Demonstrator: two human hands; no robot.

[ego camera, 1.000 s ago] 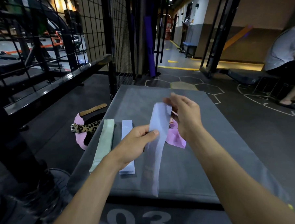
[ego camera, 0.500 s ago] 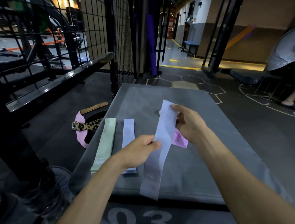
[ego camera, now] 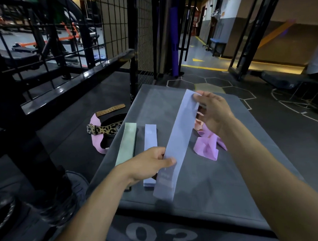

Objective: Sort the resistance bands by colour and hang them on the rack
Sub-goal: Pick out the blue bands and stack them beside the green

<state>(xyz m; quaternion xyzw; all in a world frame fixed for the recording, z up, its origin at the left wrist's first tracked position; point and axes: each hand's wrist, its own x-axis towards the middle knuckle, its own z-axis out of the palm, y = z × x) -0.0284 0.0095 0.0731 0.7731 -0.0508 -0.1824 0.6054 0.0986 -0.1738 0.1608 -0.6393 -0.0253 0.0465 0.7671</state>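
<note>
Hands pinch lavender band at both ends.

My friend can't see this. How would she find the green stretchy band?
Find the big grey padded box with 03 on its front. Along its left edge two bands lie flat, side by side. The green band is the outer one, nearest the edge, pale mint, while its neighbour, the short lilac band, is bluish purple.
</note>
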